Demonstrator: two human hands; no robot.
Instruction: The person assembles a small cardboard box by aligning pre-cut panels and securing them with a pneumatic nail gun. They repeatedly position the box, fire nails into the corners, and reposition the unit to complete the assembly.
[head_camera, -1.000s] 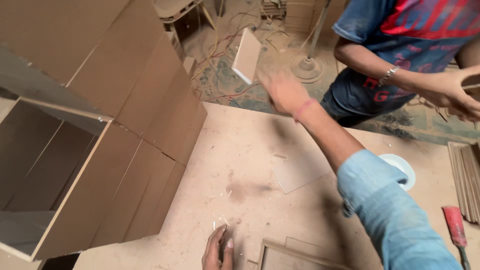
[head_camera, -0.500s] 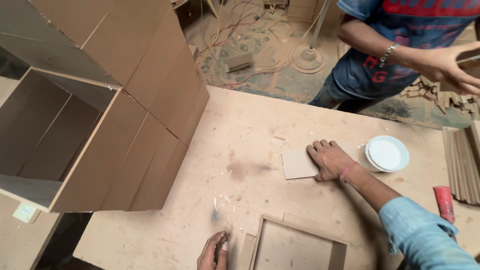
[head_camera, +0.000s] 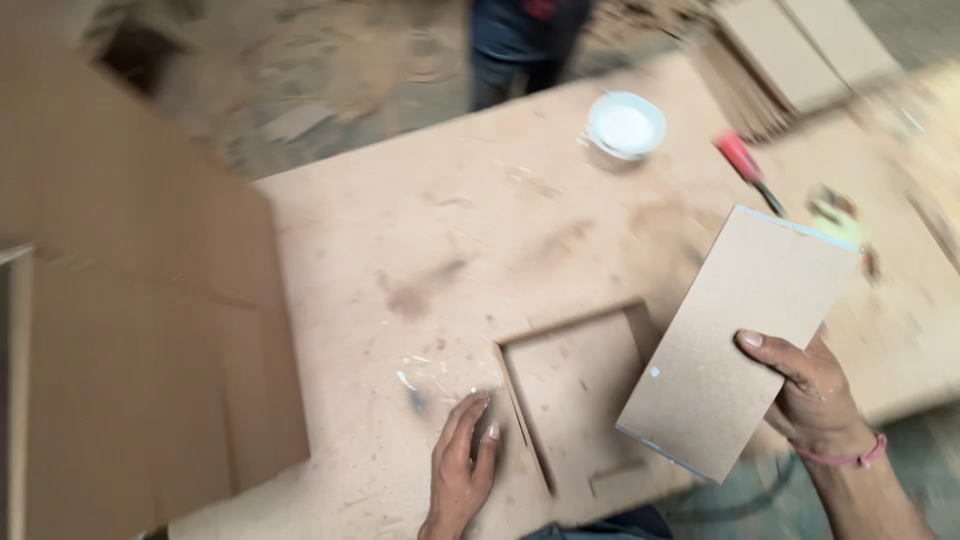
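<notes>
Head view: I see a rectangular fibreboard panel (head_camera: 735, 340) held up above the workbench (head_camera: 400, 230), tilted, with its lower right edge clamped in the right hand (head_camera: 812, 395). The thumb lies across the panel's face and the fingers are behind it, out of sight. A pink band sits on that wrist. The panel's lower left part hangs over an open-sided shallow frame (head_camera: 575, 400) of the same board, which lies flat on the bench near its close edge. I cannot tell whether panel and frame touch.

The left hand (head_camera: 460, 470) rests palm down on the bench, fingers together and extended, holding nothing, with its fingertips just beside the frame's left wall. Small pale chips and a dark smear lie on the bench just above those fingertips.

Further out, a white round dish (head_camera: 625, 124) stands near the far edge of the bench. To its right lies a red-handled tool (head_camera: 745, 165), well apart from both hands. Stacked boards (head_camera: 790, 60) sit at the far right corner. A large board cabinet (head_camera: 130, 300) fills the left of the view. Another person (head_camera: 520, 40) stands beyond the bench, only the dark trousers showing. The view is motion-blurred at the edges.
</notes>
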